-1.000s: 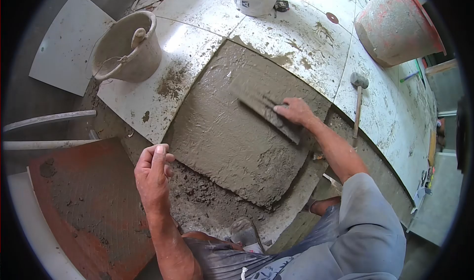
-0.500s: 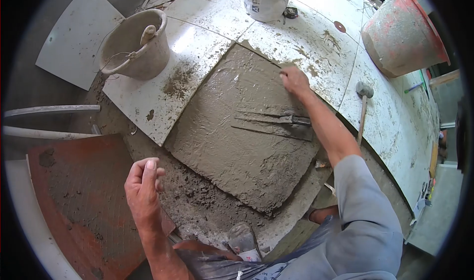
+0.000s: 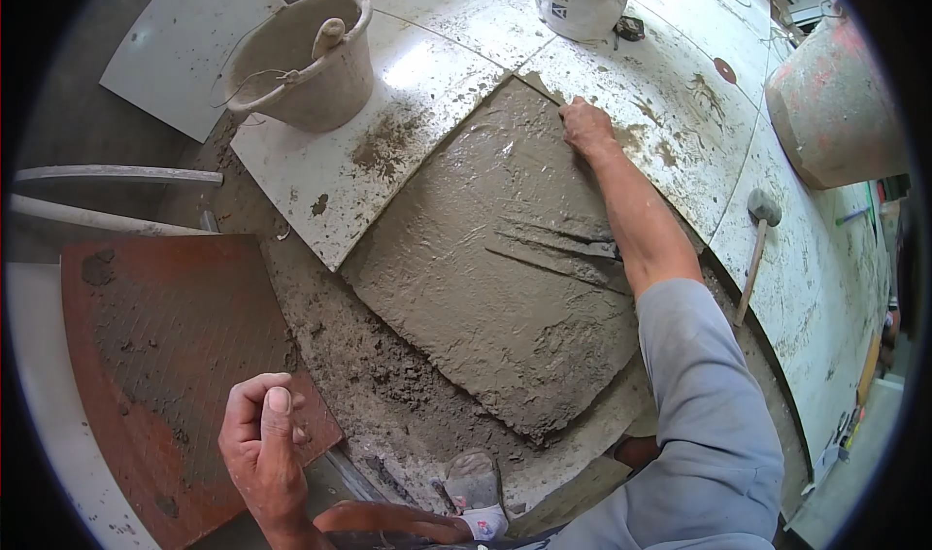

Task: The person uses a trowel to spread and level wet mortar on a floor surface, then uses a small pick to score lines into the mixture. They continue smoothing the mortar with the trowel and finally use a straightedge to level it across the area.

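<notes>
A square bed of wet grey mortar [image 3: 466, 239] lies in the gap between white tiles. At its far right edge, beside a tile's rim, my right hand [image 3: 587, 128] has its fingers closed and pointing down; what they hold, if anything, is hidden. Beside my right forearm a trowel [image 3: 600, 249] lies sunk in the mortar, smeared with it and partly covered by the arm. My left hand [image 3: 260, 443] hovers at the lower left with curled fingers and the thumb over them, apart from the mortar. Nothing shows in it. Under it lies a reddish-brown tile [image 3: 175, 346] spotted with mortar.
A grey bucket [image 3: 335, 84] stands on the left white tile [image 3: 291, 176]. Farther back are a white bag [image 3: 582, 1] and a large stained bucket [image 3: 835, 103]. A mallet [image 3: 760, 220] rests on the right-hand tiles. Two pale pipes [image 3: 116, 174] lie left.
The view has shifted, so most things appear lower or farther right. My right hand stays at the mortar's far edge. My left hand has moved lower and toward the reddish tile.
</notes>
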A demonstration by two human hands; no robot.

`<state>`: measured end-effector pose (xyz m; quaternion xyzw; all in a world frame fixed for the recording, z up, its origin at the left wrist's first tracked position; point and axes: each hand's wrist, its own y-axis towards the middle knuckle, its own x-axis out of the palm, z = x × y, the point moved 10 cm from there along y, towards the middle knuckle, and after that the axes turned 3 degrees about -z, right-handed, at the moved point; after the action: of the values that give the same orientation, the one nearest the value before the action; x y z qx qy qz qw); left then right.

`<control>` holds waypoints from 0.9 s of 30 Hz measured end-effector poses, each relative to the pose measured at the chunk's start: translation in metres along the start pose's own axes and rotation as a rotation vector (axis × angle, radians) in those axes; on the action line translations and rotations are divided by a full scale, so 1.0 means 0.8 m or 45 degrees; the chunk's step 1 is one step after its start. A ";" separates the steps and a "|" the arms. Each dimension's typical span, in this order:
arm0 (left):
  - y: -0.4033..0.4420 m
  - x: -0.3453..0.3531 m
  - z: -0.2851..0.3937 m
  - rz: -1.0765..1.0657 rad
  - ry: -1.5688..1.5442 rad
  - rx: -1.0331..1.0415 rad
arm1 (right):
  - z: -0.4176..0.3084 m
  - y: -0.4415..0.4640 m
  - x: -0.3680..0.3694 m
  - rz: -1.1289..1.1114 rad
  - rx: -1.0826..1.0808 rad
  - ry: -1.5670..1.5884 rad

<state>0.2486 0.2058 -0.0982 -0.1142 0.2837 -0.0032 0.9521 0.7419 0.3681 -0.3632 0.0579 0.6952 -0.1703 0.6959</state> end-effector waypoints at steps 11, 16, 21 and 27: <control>0.001 0.027 0.019 -0.032 -0.064 -0.007 | 0.027 0.004 0.017 -0.017 0.134 0.082; -0.012 0.018 0.022 -0.002 -0.064 -0.049 | -0.010 -0.072 0.003 0.032 0.221 1.314; -0.027 0.003 0.029 0.070 -0.039 -0.059 | -0.206 -0.271 -0.041 0.613 -0.545 0.833; -0.054 0.008 0.021 0.039 -0.230 -0.226 | -0.280 -0.437 0.001 -0.598 -0.443 0.965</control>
<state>0.2655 0.1668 -0.0785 -0.1934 0.1976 0.0466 0.9599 0.4186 0.1117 -0.3150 -0.1603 0.9124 -0.1709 0.3355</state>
